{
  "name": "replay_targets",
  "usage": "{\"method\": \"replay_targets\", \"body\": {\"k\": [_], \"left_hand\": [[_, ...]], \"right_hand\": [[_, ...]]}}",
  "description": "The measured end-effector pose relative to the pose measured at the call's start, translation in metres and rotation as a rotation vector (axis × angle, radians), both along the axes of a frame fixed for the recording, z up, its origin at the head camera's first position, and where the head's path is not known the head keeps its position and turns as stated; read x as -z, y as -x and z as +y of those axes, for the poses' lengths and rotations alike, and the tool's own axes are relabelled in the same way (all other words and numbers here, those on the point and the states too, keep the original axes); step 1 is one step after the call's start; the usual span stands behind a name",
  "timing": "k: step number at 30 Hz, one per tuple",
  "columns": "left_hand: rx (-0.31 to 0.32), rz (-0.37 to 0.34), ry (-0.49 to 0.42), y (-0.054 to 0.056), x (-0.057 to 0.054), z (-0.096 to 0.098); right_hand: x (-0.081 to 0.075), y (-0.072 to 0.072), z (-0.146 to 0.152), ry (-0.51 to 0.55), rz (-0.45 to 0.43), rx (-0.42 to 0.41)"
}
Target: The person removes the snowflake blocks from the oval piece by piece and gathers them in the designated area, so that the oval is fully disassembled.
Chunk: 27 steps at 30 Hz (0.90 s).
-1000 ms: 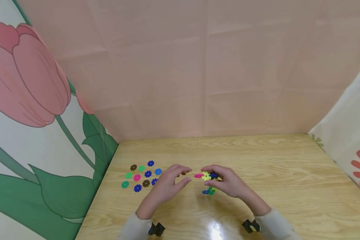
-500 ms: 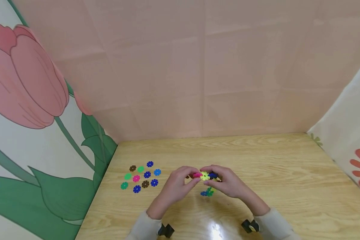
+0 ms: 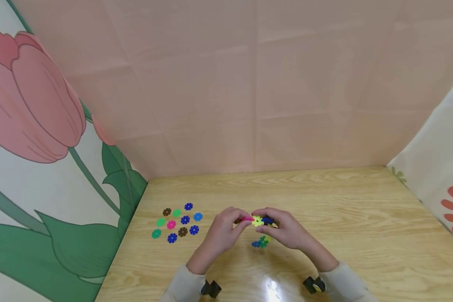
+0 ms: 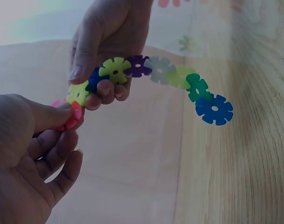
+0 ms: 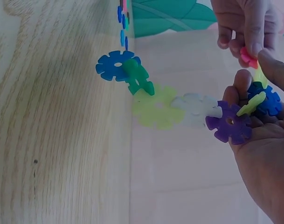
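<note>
A curved chain of interlocking flower-shaped plastic discs hangs between my hands above the table. My left hand (image 3: 223, 231) pinches the pink disc (image 4: 73, 119) at one end between thumb and fingers. Beside it is a yellow disc (image 3: 257, 221), edge to edge with the pink one. My right hand (image 3: 287, 230) holds the chain around a dark blue disc (image 5: 267, 101), its fingers curled beneath. Past that hand run a purple disc (image 5: 221, 127), a whitish disc, a pale yellow disc (image 5: 151, 109), a green disc (image 4: 194, 86) and a blue disc (image 4: 222, 115) at the free end.
Several loose discs lie spread at the table's left, among them a pink disc (image 3: 171, 225) and a brown disc (image 3: 183, 231). Another brown disc (image 3: 236, 221) shows partly behind my left fingers. A pink cloth (image 3: 211, 105) stands behind the wooden table (image 3: 355, 226).
My left hand has moved right from beside the chain and taken hold of its pink end disc. My right hand has stayed nearly in place, holding the chain.
</note>
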<state>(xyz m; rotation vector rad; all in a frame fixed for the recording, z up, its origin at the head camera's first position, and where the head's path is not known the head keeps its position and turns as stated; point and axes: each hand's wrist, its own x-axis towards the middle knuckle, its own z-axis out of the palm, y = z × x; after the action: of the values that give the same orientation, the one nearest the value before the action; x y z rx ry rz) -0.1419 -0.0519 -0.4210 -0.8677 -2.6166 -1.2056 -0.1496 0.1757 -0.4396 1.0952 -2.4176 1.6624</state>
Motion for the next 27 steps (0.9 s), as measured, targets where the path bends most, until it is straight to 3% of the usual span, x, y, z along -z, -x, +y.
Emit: {"method": "replay_targets", "body": {"k": [8, 12, 17, 21, 27], "left_hand": [[0.013, 0.171, 0.067, 0.001, 0.002, 0.0], [-0.001, 0.198, 0.109, 0.0, 0.0, -0.002], [-0.014, 0.058, 0.098, 0.0, 0.001, -0.015], [-0.043, -0.064, 0.063, 0.004, 0.007, -0.033], [-0.129, -0.129, 0.061, 0.008, 0.022, -0.066]], "right_hand": [[0.002, 0.001, -0.001, -0.002, 0.009, -0.004], [0.003, 0.002, -0.001, -0.009, 0.015, -0.001], [0.001, 0.002, 0.0, -0.049, 0.001, 0.048], [0.001, 0.002, 0.002, -0.075, -0.025, 0.082], [0.001, 0.002, 0.005, -0.079, -0.02, 0.09]]}}
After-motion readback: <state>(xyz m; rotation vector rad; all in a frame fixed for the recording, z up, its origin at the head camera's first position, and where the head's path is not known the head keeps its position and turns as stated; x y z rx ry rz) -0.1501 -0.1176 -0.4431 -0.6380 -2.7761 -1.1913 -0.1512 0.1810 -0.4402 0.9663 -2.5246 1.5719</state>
